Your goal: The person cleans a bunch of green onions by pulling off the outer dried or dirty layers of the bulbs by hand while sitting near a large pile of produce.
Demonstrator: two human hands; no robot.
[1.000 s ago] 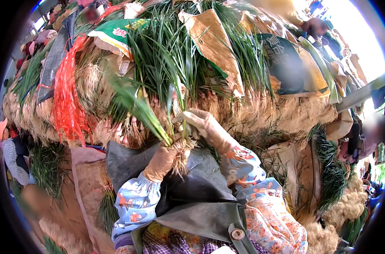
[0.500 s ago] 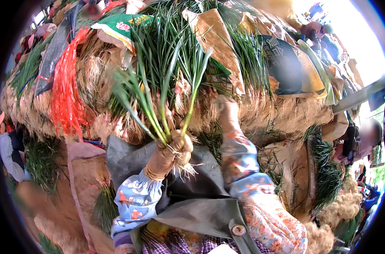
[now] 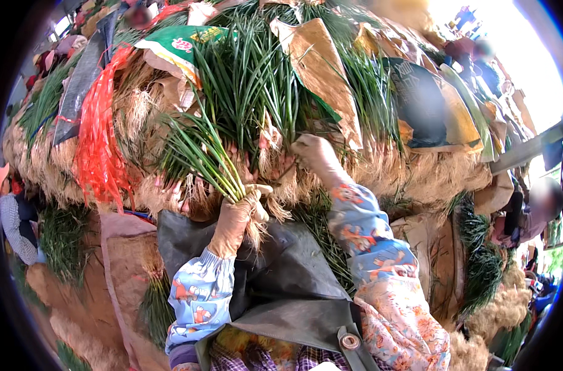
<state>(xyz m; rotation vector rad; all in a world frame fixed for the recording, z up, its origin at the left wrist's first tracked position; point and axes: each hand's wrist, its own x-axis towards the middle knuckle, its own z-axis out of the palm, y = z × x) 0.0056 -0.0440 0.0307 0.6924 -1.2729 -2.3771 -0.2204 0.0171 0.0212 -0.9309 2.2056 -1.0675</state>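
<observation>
- A small bunch of long green grass-like seedlings with pale stringy roots stands up out of the left hand, which is closed around the bunch just above the roots, in a tan glove.
- The leaves of that bunch fan up and to the left from the fist, thin, flat and bright green; the roots hang below the fingers as a straw-coloured tuft.
- The right hand, also in a tan glove, is up and to the right of the bunch, apart from it, pressed into the big heap of green seedlings with matted brown roots; its fingers are buried among the root ends, so I cannot tell whether they grip anything.
- The bunch in the left hand is just in front of the lower edge of that heap, its tips overlapping the heap's leaves.
- Both forearms wear patterned cloth sleeves, blue and white on the left, blue with orange and floral print on the right.
- Below the hands lies a dark grey apron or sheet over the person's lap.
- On the heap, brown paper-like sacks lie among the leaves, and a red plastic mesh bag hangs on the left side.
- Further seedling bundles lie to the right, and another person in a checked sleeve is at the far left edge.
</observation>
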